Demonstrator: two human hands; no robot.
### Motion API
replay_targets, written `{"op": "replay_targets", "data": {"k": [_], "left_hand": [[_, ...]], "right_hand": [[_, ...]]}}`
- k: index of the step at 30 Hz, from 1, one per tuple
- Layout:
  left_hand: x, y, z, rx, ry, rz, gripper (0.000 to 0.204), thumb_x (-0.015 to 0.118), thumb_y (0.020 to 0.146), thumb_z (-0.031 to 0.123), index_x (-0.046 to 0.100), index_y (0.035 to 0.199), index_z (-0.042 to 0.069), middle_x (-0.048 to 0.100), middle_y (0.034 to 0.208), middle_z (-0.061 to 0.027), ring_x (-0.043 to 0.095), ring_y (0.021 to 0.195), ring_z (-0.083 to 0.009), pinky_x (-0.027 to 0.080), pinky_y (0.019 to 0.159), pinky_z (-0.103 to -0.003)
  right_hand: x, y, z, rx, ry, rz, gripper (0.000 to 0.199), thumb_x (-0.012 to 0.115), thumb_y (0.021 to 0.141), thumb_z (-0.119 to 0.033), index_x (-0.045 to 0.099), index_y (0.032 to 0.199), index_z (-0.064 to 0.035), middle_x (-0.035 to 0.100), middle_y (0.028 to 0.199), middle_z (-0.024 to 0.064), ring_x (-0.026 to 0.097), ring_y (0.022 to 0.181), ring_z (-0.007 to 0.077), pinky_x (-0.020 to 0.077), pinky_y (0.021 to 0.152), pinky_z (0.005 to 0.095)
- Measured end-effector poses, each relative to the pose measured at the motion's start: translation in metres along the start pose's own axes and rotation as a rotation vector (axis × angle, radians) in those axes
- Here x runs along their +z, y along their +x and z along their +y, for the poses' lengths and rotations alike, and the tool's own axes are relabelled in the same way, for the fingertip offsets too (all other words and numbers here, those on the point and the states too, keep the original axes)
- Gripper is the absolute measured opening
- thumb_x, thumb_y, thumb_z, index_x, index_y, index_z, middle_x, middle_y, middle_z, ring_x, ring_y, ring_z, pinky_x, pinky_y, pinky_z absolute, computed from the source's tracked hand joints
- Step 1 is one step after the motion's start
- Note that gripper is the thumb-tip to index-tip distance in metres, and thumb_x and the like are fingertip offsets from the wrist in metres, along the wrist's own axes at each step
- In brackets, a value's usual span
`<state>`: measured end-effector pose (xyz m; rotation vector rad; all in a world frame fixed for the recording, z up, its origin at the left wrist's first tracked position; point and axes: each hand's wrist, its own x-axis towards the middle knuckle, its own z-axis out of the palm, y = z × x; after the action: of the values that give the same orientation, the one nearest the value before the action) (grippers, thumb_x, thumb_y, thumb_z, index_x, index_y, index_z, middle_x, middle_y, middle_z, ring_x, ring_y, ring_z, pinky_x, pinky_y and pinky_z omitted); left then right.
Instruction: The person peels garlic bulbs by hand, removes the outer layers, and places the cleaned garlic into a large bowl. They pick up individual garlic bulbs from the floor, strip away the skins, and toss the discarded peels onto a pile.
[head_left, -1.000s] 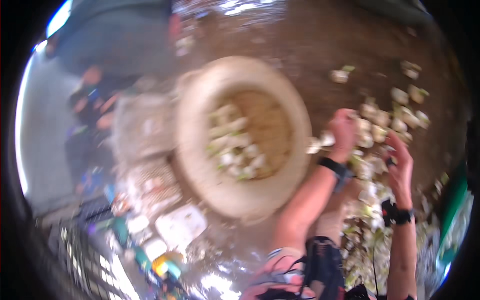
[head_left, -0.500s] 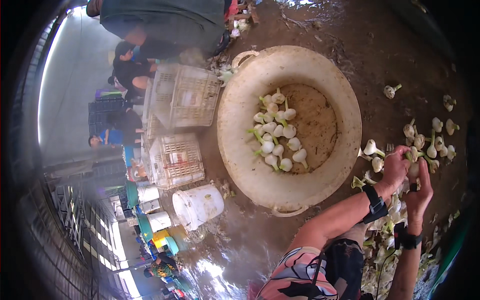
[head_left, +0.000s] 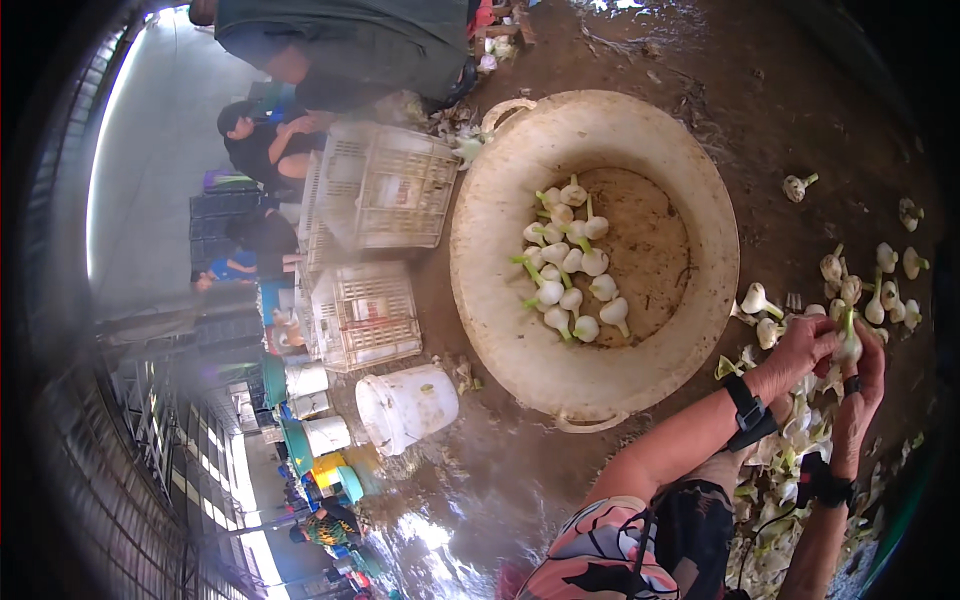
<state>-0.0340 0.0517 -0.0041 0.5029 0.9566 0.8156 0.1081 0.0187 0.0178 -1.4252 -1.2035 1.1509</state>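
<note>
A pale garlic bulb point(head_left: 849, 347) with a green stem pointing up sits between my two hands at the right. My right hand point(head_left: 867, 372) has its fingers wrapped round the bulb from the right. From the left, the bent fingers of my left hand point(head_left: 803, 348) press against it. Several unpeeled garlic bulbs point(head_left: 889, 296) lie on the wet ground just beyond my hands. Below my wrists is a heap of garlic skins point(head_left: 775, 485). To my left stands a wide round basin point(head_left: 487, 335), with several cleaned white garlic bulbs point(head_left: 594, 262) on its left side.
Beyond the basin stand stacked white plastic crates point(head_left: 405, 190) and a white bucket point(head_left: 410, 405). More tubs and a yellow bucket point(head_left: 328, 472) are farther left. Other people, one a seated person point(head_left: 250, 145), are in the background. A lone bulb point(head_left: 798, 187) lies right of the basin.
The bulb has come into clearer sight, its stem now upright between my fingers. Both hands have shifted slightly down and right in the picture; the whole scene has also slid a little right.
</note>
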Motion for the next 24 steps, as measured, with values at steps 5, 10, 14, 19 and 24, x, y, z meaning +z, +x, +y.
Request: {"op": "replay_targets", "data": {"k": [5, 10, 14, 19, 24], "left_hand": [[0.001, 0.001, -0.025, 0.215, 0.23, 0.003, 0.011, 0.059, 0.084, 0.007, 0.064, 0.088, -0.002, 0.062, 0.067, -0.005, 0.055, 0.049, -0.0075, 0.044, 0.044, -0.024], [0.025, 0.006, -0.031, 0.83, 0.663, 0.219, 0.013, 0.059, 0.081, 0.008, 0.055, 0.081, -0.004, 0.058, 0.06, -0.0133, 0.056, 0.049, -0.0218, 0.044, 0.047, -0.033], [0.006, 0.016, -0.027, 0.47, 0.55, 0.315, 0.016, 0.058, 0.082, 0.011, 0.051, 0.078, -0.004, 0.056, 0.064, -0.0162, 0.057, 0.056, -0.0252, 0.044, 0.052, -0.035], [0.044, 0.01, -0.032, 0.311, 0.257, 0.08, 0.012, 0.057, 0.082, 0.006, 0.05, 0.081, -0.003, 0.056, 0.07, -0.018, 0.058, 0.059, -0.0278, 0.045, 0.054, -0.038], [0.015, -0.005, -0.027, 0.626, 0.792, -0.006, 0.011, 0.059, 0.076, 0.002, 0.05, 0.083, -0.001, 0.054, 0.077, -0.018, 0.056, 0.071, -0.0393, 0.045, 0.06, -0.044]], "right_hand": [[-0.017, 0.001, 0.014, 0.294, 0.317, -0.225, 0.047, 0.064, 0.09, -0.024, 0.051, 0.128, 0.0003, 0.059, 0.118, 0.0058, 0.055, 0.108, 0.0143, 0.045, 0.09, 0.0288], [-0.048, -0.013, 0.075, 0.396, 0.496, -0.012, 0.04, 0.057, 0.095, -0.024, 0.053, 0.125, 0.0015, 0.059, 0.119, 0.0107, 0.056, 0.108, 0.0163, 0.0458, 0.092, 0.03], [-0.048, -0.012, 0.048, 0.3, 0.469, 0.211, 0.034, 0.047, 0.1, -0.023, 0.054, 0.126, -0.0006, 0.058, 0.124, 0.0079, 0.054, 0.11, 0.0154, 0.0467, 0.091, 0.0312], [-0.034, -0.008, 0.039, 0.356, 0.359, 0.165, 0.045, 0.051, 0.098, -0.029, 0.046, 0.137, -0.0052, 0.046, 0.139, 0.009, 0.047, 0.123, 0.0174, 0.0433, 0.097, 0.0326], [-0.035, 0.003, -0.001, 0.364, 0.35, -0.29, 0.059, 0.061, 0.092, -0.035, 0.043, 0.138, -0.0025, 0.047, 0.138, 0.009, 0.048, 0.121, 0.0171, 0.0393, 0.101, 0.0322]]}}
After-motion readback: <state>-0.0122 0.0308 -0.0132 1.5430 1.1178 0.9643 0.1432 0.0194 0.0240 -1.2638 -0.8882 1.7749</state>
